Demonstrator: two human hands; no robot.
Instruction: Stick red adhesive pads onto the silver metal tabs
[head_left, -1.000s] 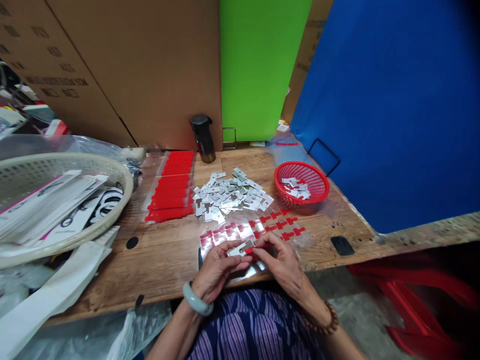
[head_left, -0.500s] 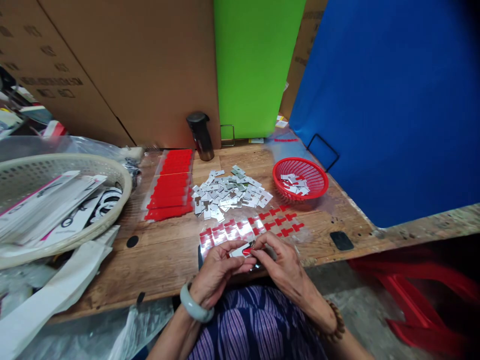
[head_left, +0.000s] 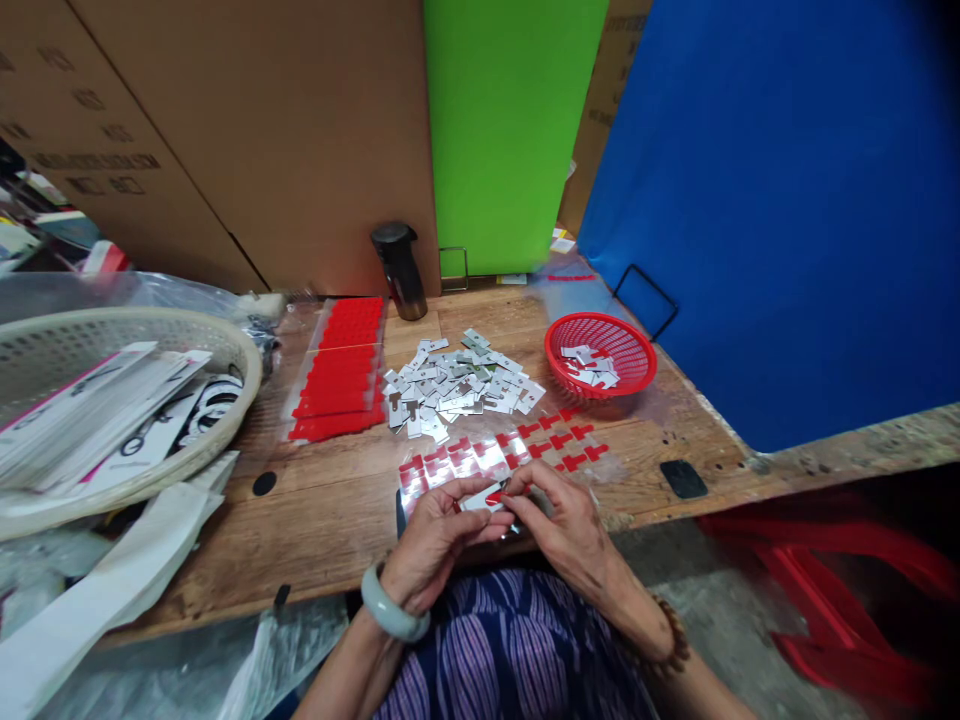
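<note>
The metal plate (head_left: 478, 499) is in the person's hands, just above the near edge of the sticker sheet (head_left: 491, 452), which lies flat on the table (head_left: 330, 520). The left hand (head_left: 439, 530) pinches the plate between thumb and fingers, the thumb on the near side and the forefinger along the far side, with other fingers tucked beneath. The right hand's grip is pressed together too: thumb and forefinger pinch a red sticker (head_left: 493, 497) at the plate's right end, though the fingertips hide how much of it touches the metal. To do this step well, the left grip should hold the plate steady and fairly level, with its right end free, while the right hand squares the sticker to that end before any firm pressing. Lowering one edge first and smoothing from there would probably avoid creases and trapped air, and a light touch at the border would spare the sticky side from fingerprints. As for pose, both forearms rise from the near side of the sticker sheet and angle inward, so the hands meet at its near edge; the right hand shows its back, forefinger arched, pointing left. Beyond the sticker sheet lies a pile of plates (head_left: 457, 383), and past its right end stands a red basket (head_left: 637, 370) with more plates inside.
</note>
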